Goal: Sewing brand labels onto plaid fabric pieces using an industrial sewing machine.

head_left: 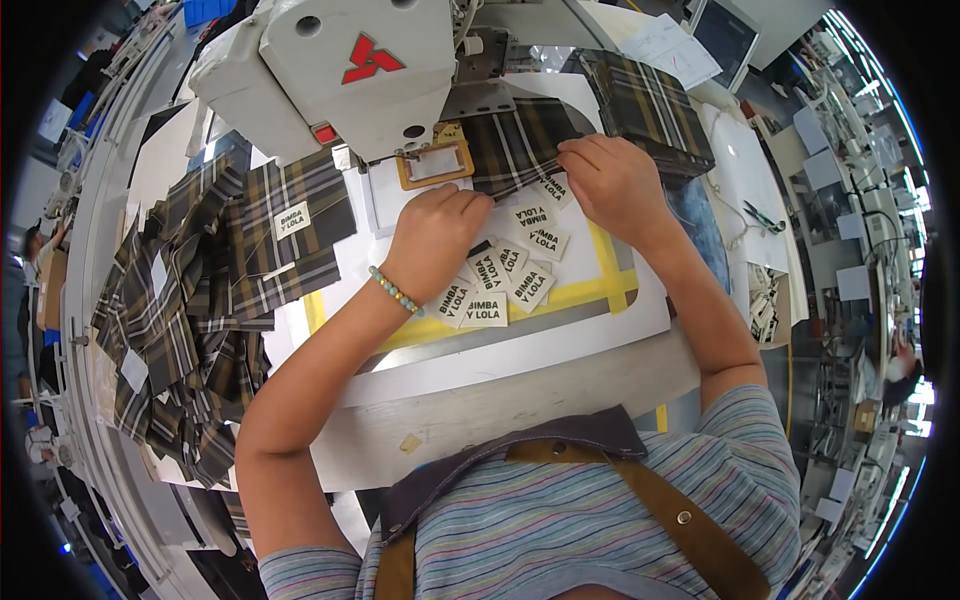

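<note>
A dark plaid fabric piece (pixel 518 140) lies under the sewing machine's arm. Its near edge runs between my two hands. My left hand (pixel 432 238), with a beaded bracelet at the wrist, has its fingers closed at that edge's left corner, close to the clamp. The fingers of my right hand (pixel 612 190) pinch the edge further right and a little higher. Just left of the fabric is the orange rectangular clamp frame (pixel 405 172), with a label partly visible behind it. Several loose cream square labels (pixel 530 287) lie spread between and below my hands.
The white sewing machine head (pixel 350 85) fills the top middle. To the left lie a labelled plaid piece (pixel 320 225) and a heap of plaid pieces (pixel 185 330). A folded plaid stack (pixel 655 115) stands back right. Thread snips (pixel 765 218) and a box of labels (pixel 768 305) are far right.
</note>
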Available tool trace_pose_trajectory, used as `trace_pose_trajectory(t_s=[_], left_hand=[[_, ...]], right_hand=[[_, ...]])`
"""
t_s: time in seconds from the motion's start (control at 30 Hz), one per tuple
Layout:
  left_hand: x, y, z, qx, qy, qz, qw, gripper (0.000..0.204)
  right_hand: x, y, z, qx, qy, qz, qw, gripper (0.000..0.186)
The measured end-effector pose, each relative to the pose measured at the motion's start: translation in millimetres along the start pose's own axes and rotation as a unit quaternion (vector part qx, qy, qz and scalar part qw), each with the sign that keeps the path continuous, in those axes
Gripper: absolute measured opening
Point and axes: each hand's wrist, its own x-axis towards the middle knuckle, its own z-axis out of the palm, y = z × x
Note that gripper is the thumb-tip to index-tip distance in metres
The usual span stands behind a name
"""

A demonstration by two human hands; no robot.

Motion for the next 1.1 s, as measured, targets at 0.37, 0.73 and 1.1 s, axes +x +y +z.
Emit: trace_pose_trajectory(t_s=[0.37,0.73,1.1], left_hand=[[-40,-29,-41,0.185,-0.040,0.084,0.978,0.028],[-80,-14,-76,0.106,-0.084,-0.088,0.987,0.037],[-82,-12,-71,0.068,-0.120,-0.122,0.983,0.051]], right_hand=[[12,-20,33,0.037,0.004,-0.047,0.998,0.022],[-1,-29,15,0.147,-0.112,0.008,0.983,0.038],[-6,-35,32,0.119,-0.169,0.001,0.978,0.060]])
